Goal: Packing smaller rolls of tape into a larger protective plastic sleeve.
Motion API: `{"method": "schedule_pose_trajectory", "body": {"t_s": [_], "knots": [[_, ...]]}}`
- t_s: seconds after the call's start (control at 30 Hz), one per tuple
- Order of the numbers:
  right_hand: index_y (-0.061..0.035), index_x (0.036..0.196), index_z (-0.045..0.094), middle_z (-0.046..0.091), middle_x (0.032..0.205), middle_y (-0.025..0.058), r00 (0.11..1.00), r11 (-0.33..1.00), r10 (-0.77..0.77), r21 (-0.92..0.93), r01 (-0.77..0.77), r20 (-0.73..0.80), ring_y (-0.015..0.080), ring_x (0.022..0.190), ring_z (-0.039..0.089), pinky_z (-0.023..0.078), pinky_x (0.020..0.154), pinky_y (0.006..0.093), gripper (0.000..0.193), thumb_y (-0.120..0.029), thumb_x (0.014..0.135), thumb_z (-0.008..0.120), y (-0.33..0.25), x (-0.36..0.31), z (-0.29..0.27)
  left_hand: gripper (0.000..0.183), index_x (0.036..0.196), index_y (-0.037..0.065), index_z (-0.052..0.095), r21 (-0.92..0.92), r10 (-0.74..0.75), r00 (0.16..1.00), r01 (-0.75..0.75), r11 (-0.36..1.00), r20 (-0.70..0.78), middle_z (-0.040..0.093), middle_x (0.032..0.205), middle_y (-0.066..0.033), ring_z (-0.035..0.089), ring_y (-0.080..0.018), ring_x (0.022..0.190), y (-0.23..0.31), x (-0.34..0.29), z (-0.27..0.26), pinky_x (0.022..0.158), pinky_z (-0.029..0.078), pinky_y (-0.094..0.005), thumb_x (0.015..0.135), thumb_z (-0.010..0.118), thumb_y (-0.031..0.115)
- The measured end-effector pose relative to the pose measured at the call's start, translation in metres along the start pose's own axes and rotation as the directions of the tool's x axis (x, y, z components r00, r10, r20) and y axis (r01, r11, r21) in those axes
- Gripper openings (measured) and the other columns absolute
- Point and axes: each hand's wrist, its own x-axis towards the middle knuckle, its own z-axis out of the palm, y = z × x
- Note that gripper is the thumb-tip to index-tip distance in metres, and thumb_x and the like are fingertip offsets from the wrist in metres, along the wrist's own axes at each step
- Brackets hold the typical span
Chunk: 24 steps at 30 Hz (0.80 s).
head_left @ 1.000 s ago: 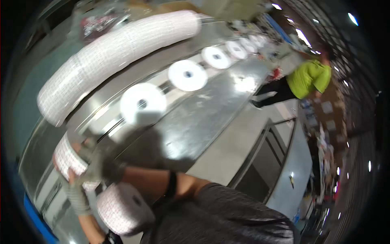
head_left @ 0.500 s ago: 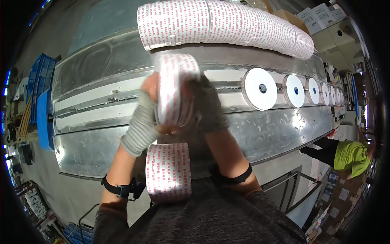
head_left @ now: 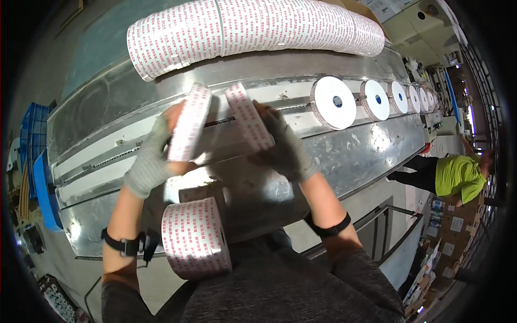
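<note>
My left hand [head_left: 149,159], in a grey knit glove with bare fingertips, grips a narrow white tape roll [head_left: 190,123] with red print around its outside. A second tape roll of the same kind [head_left: 249,116] is held by my right hand [head_left: 286,146], also gloved. The two rolls stand on edge above the conveyor, tilted away from each other with a gap between them. Close to my body, a wide roll or stack of the same printed tape [head_left: 191,239] lies on its side at the near edge of the metal table [head_left: 344,148].
A long curved row of printed rolls [head_left: 258,29] lies along the far side. White-faced rolls [head_left: 333,116] stand in a line on the conveyor [head_left: 107,151] to the right. Blue crates [head_left: 36,129] are at the left. A person in a yellow-green shirt [head_left: 458,176] is at far right.
The rolls, held together before, are now parted, one in each hand. My hands have spread apart, and the whole view has shifted and turned somewhat.
</note>
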Motion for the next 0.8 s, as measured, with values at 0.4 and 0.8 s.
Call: {"method": "schedule_pose_trajectory", "body": {"t_s": [0.4,0.8], "knots": [[-0.0114,0.126,0.055,0.054,0.121,0.0114,0.986,0.774,-0.169,-0.618,0.137,0.006,0.0273,0.113,0.053,0.046,0.09,0.0488,0.054,-0.021,0.076,0.075,0.035,-0.054,0.008,0.061,0.126,0.012,0.06,0.456,-0.164,0.986,0.133,0.88,0.03,0.055,0.13,-0.0129,0.05,-0.0339,0.12,-0.024,-0.065,-0.015,0.102,0.04,-0.045,0.074,0.074,0.041],[0.0006,0.15,-0.001,0.029,0.148,0.0245,0.972,0.989,-0.094,0.131,0.066,0.217,0.0364,0.13,0.044,0.043,0.103,0.0401,0.141,-0.041,0.052,0.092,-0.03,-0.079,0.218,0.12,0.146,0.006,0.018,-0.438,-0.477,0.713,0.259,0.861,-0.514,0.044,0.131,-0.0096,0.044,-0.0225,0.124,0.037,-0.193,0.026,0.104,0.039,-0.037,0.055,0.092,0.033]]}}
